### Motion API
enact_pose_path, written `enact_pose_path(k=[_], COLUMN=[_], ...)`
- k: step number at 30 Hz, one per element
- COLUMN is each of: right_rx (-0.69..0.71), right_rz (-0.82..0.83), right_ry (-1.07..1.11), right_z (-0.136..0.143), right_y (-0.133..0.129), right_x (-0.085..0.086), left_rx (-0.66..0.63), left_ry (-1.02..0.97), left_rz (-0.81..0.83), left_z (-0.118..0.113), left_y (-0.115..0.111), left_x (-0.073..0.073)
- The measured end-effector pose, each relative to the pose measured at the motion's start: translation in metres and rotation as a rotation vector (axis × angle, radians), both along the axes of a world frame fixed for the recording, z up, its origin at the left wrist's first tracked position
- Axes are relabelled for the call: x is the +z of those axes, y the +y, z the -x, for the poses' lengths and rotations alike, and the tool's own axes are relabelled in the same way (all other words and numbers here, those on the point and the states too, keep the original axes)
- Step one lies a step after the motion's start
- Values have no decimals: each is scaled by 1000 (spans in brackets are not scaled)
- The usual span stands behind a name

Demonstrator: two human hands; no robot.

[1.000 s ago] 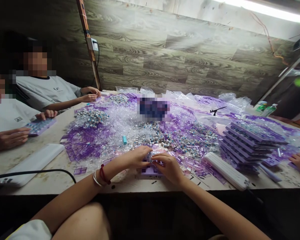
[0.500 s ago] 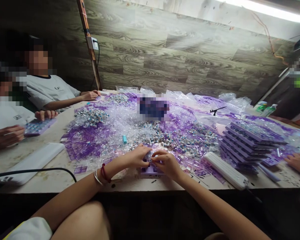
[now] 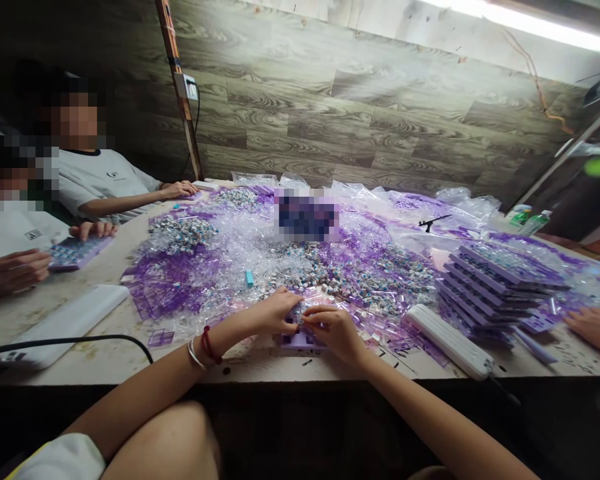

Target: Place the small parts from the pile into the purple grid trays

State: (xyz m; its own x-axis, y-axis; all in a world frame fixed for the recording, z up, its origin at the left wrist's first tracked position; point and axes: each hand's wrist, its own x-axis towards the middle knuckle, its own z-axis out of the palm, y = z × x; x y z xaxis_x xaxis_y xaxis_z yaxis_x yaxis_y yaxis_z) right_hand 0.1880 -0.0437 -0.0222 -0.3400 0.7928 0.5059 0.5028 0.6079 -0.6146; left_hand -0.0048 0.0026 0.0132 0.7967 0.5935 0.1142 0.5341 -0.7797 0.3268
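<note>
At the near table edge lies a light-purple plastic tray (image 3: pixel 303 341), partly covered by my hands. My left hand (image 3: pixel 276 312) is closed over its left part, thumb on the near side and fingers on the far side, around small clear pieces. From the right, my right hand (image 3: pixel 336 328) pinches a small clear-looking piece (image 3: pixel 301 319) between thumb and fingertips, just above the tray. That piece is too small to make out well. Behind my hands spreads a heap of small white-and-blue parts (image 3: pixel 305 263) and clear and purple plastic pieces.
A stack of purple trays (image 3: pixel 495 293) and a white power strip (image 3: pixel 450 341) stand to the right. Another long white strip (image 3: pixel 65 327) with a black cable lies left. Co-workers' hands (image 3: pixel 15 272) work at the left; another person's hand (image 3: pixel 593 327) rests at far right.
My hands keep almost the same place over the tray; my right fingertips have shifted slightly. The hand at far right has moved a little to the left.
</note>
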Motion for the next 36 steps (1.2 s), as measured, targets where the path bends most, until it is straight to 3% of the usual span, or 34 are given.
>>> enact_pose_path(k=[12, 26, 31, 36], right_rx=[-13, 23, -34, -203], right_rz=[-132, 196, 232, 188], right_ry=[-227, -45, -83, -224], right_z=[-2, -9, -7, -4], right_y=[10, 9, 10, 6], right_x=[21, 38, 45, 55], left_rx=[24, -80, -100, -142], left_ry=[-53, -351, -418, -485], left_rz=[-45, 119, 110, 78], left_z=[-1, -6, -8, -9], left_y=[0, 1, -3, -7], left_x=[-3, -18, -12, -7])
